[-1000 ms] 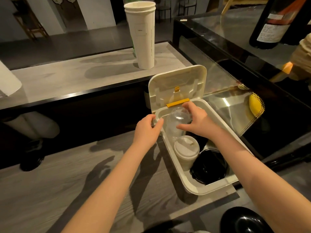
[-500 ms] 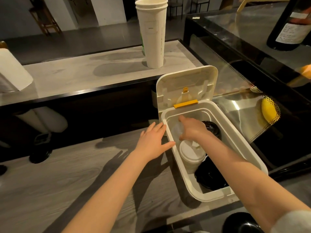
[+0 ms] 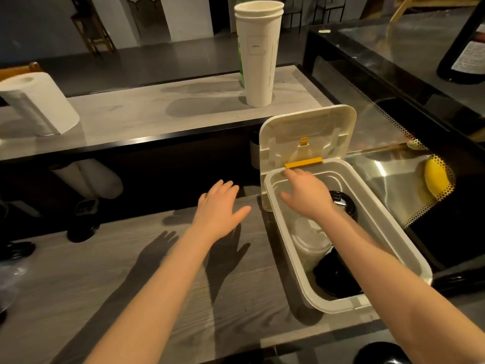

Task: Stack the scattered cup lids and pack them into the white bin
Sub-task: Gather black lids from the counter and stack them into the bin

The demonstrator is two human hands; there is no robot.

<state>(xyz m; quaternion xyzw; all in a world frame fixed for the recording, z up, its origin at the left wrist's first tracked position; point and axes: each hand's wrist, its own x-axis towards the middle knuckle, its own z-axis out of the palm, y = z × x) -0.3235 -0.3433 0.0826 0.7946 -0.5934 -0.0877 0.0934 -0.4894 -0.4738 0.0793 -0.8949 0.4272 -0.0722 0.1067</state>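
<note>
White bin (image 3: 284, 232) holds perhaps three lid stacks (image 3: 309, 243).

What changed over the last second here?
The left hand let go of the clear lid stack and drew back over the counter, open. The right hand lowered the stack into the white bin and released it. The white lids, black lids and raised cover stayed put.

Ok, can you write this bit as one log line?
left hand: open, over counter | right hand: open, over white bin | lids: in bin
</note>
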